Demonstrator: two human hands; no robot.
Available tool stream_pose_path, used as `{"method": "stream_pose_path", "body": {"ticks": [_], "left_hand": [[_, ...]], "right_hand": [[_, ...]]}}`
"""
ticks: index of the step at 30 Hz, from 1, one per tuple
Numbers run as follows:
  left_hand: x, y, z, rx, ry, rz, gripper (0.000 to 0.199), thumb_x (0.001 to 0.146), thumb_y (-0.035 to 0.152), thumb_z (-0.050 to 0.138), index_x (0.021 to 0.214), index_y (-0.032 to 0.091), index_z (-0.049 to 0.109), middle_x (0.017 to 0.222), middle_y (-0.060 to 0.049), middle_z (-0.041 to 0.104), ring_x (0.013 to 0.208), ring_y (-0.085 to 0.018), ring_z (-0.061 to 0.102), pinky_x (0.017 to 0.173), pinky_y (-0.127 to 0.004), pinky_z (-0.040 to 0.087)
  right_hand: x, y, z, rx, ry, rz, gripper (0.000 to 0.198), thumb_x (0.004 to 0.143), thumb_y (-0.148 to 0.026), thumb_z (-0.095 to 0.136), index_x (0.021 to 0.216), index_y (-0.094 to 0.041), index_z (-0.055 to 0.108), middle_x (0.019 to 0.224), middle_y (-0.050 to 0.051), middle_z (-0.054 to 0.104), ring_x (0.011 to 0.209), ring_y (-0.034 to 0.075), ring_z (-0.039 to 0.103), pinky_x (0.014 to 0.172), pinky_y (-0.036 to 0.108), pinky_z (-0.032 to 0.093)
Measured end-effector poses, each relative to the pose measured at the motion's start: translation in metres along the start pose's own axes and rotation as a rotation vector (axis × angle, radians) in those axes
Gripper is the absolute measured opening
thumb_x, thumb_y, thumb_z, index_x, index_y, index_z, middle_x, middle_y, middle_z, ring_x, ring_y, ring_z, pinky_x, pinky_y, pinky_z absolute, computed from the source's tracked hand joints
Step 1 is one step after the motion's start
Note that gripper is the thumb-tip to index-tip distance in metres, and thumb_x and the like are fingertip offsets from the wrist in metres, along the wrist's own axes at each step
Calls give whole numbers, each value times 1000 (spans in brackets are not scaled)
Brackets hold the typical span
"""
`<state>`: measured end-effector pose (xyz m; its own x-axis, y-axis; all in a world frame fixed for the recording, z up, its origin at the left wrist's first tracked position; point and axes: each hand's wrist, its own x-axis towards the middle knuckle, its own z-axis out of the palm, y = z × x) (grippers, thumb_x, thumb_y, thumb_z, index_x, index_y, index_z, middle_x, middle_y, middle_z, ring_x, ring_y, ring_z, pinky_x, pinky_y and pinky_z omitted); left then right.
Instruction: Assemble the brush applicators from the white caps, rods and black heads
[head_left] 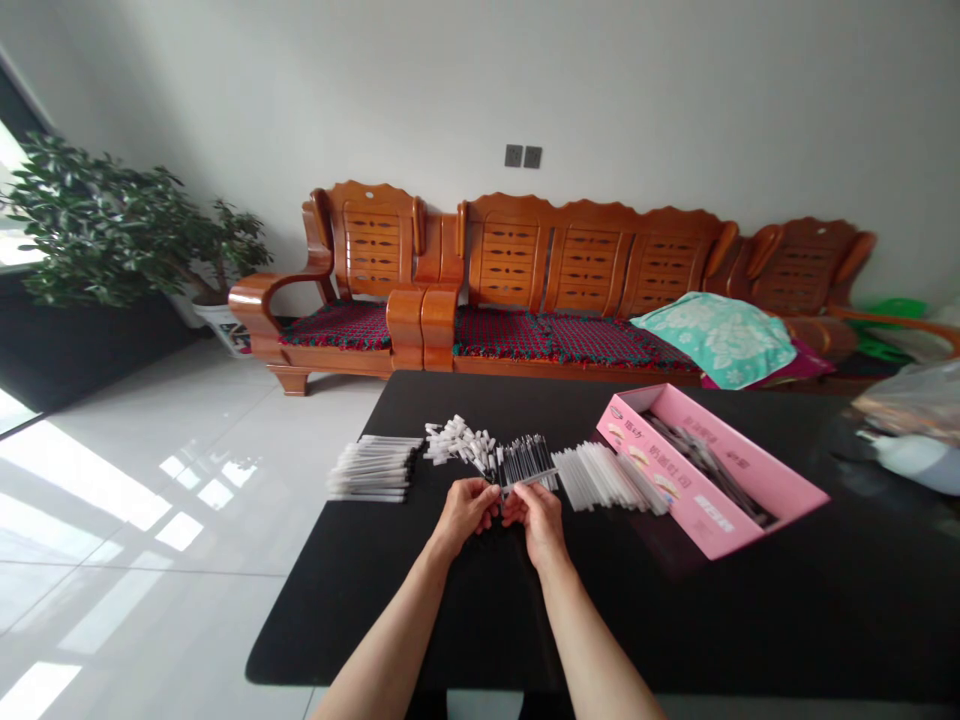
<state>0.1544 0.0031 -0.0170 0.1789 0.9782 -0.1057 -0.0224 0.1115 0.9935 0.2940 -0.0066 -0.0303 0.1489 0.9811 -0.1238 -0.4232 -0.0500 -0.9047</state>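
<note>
My left hand [469,508] and my right hand [535,515] meet above the near part of the black table, their fingers closed in a pinch. Between them lies a thin whitish tube [534,478], like a pen barrel, slanting up to the right. Its left end is at my left fingertips, which hide any smaller part there. Just beyond the hands are a row of slim black rods [527,456] and a heap of short white caps [459,440]. Translucent white tubes [600,476] lie to the right, and tubes with dark ends [375,470] are stacked left.
An open pink box [675,492] with dark slender pieces inside stands on the black table [420,630], right of the tubes. A plastic bag [915,400] and a white object [919,460] sit at the far right. A wooden sofa [510,250] stands behind the table.
</note>
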Motion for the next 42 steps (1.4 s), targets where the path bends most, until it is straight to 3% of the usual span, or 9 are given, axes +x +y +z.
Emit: {"method": "stream_pose_path", "body": {"ticks": [4, 8, 13, 19, 30, 38, 42], "left_hand": [[-1, 2, 0, -22, 34, 22, 39, 70, 50, 74, 76, 13, 61, 52, 2, 58, 37, -6, 47, 34, -15, 34], [-2, 3, -1, 31, 7, -15, 46, 77, 58, 64, 69, 13, 61, 54, 0, 59, 35, -6, 45, 32, -16, 30], [-2, 4, 0, 37, -2, -3, 41, 72, 53, 71, 68, 13, 61, 49, 2, 56, 34, -6, 43, 33, -17, 29], [-1, 2, -1, 65, -12, -21, 46, 75, 59, 65, 66, 14, 59, 48, 1, 56, 34, -7, 44, 31, -17, 29], [-5, 0, -1, 81, 19, -28, 31, 71, 43, 73, 70, 15, 59, 43, 3, 53, 33, -7, 41, 34, -17, 28], [-16, 11, 6, 428, 125, 204, 14, 77, 28, 66, 69, 16, 65, 57, 1, 63, 46, -10, 55, 47, -20, 37], [-19, 9, 9, 405, 107, 157, 13, 77, 28, 66, 72, 16, 65, 57, 1, 63, 45, -11, 55, 46, -21, 36]], "right_hand": [[-1, -2, 1, 5, -8, 5, 23, 71, -37, 75, 67, -16, 66, 54, 1, 66, 44, 15, 60, 38, 25, 49], [-3, -5, 2, -11, -9, 8, 23, 71, -37, 75, 64, -17, 66, 53, 1, 65, 44, 15, 59, 38, 24, 48], [-2, -5, 2, -27, -20, 4, 24, 70, -39, 74, 66, -17, 67, 53, 1, 65, 44, 15, 59, 39, 24, 48], [-1, -4, 1, -33, -31, 11, 23, 70, -38, 75, 67, -17, 67, 54, 0, 66, 44, 15, 60, 39, 24, 48], [-4, -8, 5, -60, -61, 13, 25, 71, -41, 74, 69, -17, 67, 48, -1, 63, 40, 14, 55, 38, 24, 45], [-4, -9, 8, -93, -29, 2, 29, 68, -43, 76, 63, -18, 64, 44, -3, 58, 37, 13, 51, 34, 22, 39], [-1, -5, 7, -107, -20, -14, 29, 70, -42, 76, 62, -18, 62, 43, -4, 55, 34, 10, 46, 32, 21, 35]]}}
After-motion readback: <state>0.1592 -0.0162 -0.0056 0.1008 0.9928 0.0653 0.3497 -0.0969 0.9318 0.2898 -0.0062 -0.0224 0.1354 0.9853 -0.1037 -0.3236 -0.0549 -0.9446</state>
